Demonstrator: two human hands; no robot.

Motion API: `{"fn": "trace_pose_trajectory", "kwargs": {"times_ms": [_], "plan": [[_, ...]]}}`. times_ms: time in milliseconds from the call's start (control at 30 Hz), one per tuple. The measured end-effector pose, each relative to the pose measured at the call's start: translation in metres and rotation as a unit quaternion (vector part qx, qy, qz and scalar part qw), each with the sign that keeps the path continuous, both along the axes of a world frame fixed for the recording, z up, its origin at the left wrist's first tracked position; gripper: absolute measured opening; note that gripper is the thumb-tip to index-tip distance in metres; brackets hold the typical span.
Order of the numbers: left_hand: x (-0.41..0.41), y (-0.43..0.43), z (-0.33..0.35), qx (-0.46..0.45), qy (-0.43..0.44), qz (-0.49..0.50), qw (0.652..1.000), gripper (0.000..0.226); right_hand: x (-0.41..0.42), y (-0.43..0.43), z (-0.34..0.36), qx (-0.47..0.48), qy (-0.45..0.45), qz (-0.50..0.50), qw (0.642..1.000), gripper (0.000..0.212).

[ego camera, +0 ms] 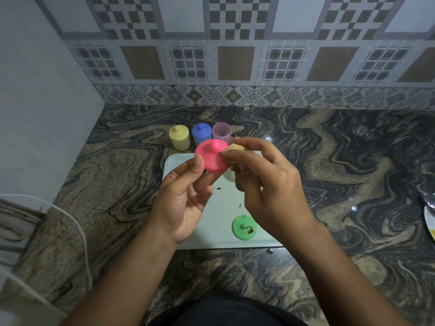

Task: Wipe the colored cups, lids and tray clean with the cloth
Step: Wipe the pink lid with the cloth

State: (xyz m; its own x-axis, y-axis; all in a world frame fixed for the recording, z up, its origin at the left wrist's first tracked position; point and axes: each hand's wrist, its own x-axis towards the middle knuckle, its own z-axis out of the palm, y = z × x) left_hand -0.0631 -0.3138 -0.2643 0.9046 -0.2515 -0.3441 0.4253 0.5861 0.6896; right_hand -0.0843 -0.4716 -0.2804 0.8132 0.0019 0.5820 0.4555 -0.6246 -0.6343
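Observation:
My left hand (182, 198) holds a pink lid (210, 156) with a knob above the white tray (183, 241). My right hand (266, 182) pinches a small yellowish cloth (235, 147) against the lid's right edge. A green lid (243, 227) with a brown smear lies on the tray near its front edge. Brown crumbs (219, 188) dot the tray's middle. Behind the tray stand a yellow cup (179, 137) and a blue cup (201, 134), both with lids on, and an open purple cup (221, 131). Something pale under my right hand is mostly hidden.
The tray sits on a dark swirled stone counter (329, 184) backed by a patterned tile wall (235, 55). A white cord (77, 227) runs down the left side. A plate's rim (429, 220) shows at the far right edge.

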Motion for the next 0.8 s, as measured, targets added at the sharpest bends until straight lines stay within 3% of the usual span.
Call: {"fn": "trace_pose_trajectory", "kwargs": {"times_ms": [133,300,467,567,800], "plan": [[0.0,-0.001,0.002,-0.002,-0.012,-0.005,1.0,0.041,-0.002,0.007,0.002,-0.014,-0.005,0.018,1.0,0.034],[0.0,0.002,0.003,-0.004,-0.017,-0.016,1.0,0.029,0.003,0.0,0.001,-0.002,-0.008,0.007,1.0,0.034],[0.002,-0.001,-0.002,-0.021,0.009,0.012,1.0,0.04,-0.001,0.005,0.003,-0.01,-0.019,0.022,1.0,0.035],[0.001,-0.001,-0.001,-0.011,-0.002,0.006,1.0,0.03,0.002,0.005,0.0,-0.037,-0.006,0.019,0.999,0.038],[0.001,0.003,0.002,-0.019,-0.003,0.006,1.0,0.035,0.009,-0.009,-0.003,-0.003,-0.022,0.003,1.0,0.037]]}}
